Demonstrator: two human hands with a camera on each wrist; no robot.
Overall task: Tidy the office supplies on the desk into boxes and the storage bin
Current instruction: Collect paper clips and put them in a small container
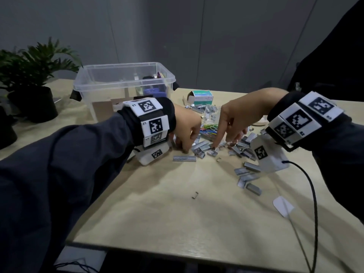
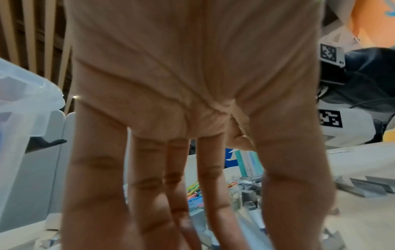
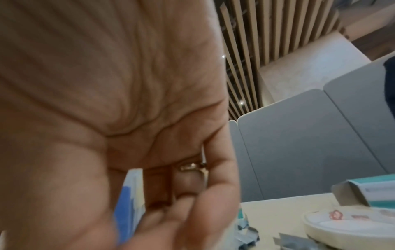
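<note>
Staple strips [image 1: 202, 147] under both fingertip-down hands: left hand [image 1: 186, 126], right hand [image 1: 239, 119]; grips indiscernible.

Silver staples [image 1: 202, 147], multicoloured paper clips [image 1: 208, 127]

No legible text anywhere.

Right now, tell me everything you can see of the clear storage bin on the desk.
The storage bin is a clear plastic tub with a rolled rim and dark clip handles at both ends, lid off. It stands upright on the desk at the far left, beyond the left hand, which does not touch it. Through its walls show a few items at the right end, one blue; what they are cannot be told.
</note>
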